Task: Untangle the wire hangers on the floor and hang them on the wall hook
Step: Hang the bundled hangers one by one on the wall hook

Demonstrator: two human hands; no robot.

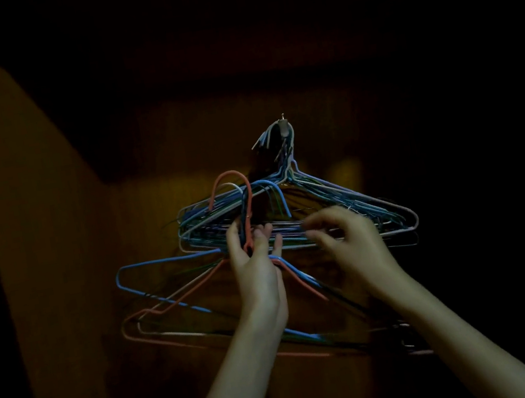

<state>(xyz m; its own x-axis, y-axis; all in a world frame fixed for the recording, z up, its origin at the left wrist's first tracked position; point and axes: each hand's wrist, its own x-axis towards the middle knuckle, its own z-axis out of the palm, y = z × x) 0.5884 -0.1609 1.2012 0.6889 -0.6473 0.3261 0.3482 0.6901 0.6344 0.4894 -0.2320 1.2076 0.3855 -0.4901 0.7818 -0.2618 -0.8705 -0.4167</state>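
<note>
Two bare hands reach up in dim light: the left hand curls its fingers round the necks of a held bunch of wire hangers, at least four in red, blue and white, too tangled to count surely. The right hand, fingers loosely bent, reaches at the bottom wires just right of it; whether it pinches one I cannot tell. Farther off, a thick bundle of hung hangers, beyond counting, hangs from one wall hook on the brown wall.
</note>
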